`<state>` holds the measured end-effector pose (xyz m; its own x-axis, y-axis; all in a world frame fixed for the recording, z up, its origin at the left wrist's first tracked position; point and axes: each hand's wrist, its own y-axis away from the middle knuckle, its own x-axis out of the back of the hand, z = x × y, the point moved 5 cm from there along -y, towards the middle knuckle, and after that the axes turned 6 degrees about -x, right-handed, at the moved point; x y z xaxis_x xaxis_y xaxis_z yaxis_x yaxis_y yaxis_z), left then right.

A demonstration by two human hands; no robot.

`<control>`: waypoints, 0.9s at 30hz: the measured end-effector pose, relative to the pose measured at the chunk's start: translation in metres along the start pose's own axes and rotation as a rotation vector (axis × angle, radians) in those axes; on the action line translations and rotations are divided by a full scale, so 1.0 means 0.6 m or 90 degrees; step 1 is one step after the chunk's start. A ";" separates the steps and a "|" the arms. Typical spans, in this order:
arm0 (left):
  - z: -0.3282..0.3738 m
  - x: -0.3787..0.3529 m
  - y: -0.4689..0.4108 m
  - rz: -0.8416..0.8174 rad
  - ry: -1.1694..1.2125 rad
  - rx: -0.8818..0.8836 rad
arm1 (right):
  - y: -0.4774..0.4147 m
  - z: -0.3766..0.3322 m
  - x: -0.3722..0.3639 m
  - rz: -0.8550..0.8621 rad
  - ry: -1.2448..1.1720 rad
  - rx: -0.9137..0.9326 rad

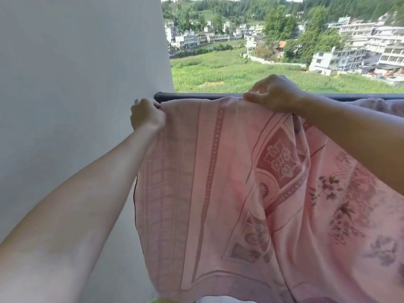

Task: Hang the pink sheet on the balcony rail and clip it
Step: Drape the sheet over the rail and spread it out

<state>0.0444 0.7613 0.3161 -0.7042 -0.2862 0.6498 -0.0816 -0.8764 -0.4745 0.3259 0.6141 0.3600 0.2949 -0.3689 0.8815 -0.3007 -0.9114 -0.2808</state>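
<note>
The pink sheet (218,182), patterned with darker pink bands and flowers, hangs in front of me from its top edge, which lies along the dark balcony rail (196,96). My left hand (146,115) grips the sheet's top left corner, close to the rail's left end by the wall. My right hand (274,94) pinches the top edge further right, on the rail. To the right the cloth bunches in folds under my right forearm. No clip is in view.
A white wall (76,84) fills the left side and meets the rail's left end. Beyond the rail lie a green field (218,71), buildings and wooded hills far below. More cloth lies over the rail at the far right (376,106).
</note>
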 end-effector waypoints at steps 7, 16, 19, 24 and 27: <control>0.219 -0.072 0.146 -0.024 -0.070 -0.474 | 0.150 0.137 0.091 0.187 0.057 -0.060; 0.289 -0.149 0.188 -0.104 -0.173 -0.418 | 0.200 0.252 0.150 0.356 0.045 -0.116; 0.283 -0.143 0.187 -0.074 -0.198 -0.406 | 0.156 0.302 0.215 0.431 0.046 -0.223; 0.283 -0.142 0.182 -0.061 -0.231 -0.363 | 0.052 0.357 0.292 0.413 -0.003 -0.310; 0.280 -0.140 0.179 -0.054 -0.246 -0.303 | 0.038 0.376 0.239 0.219 0.003 -0.356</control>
<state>0.2134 0.6261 0.3102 -0.3824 -0.4213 0.8224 -0.4939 -0.6590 -0.5672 0.5659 0.4992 0.3940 0.0942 -0.6203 0.7787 -0.8033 -0.5094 -0.3086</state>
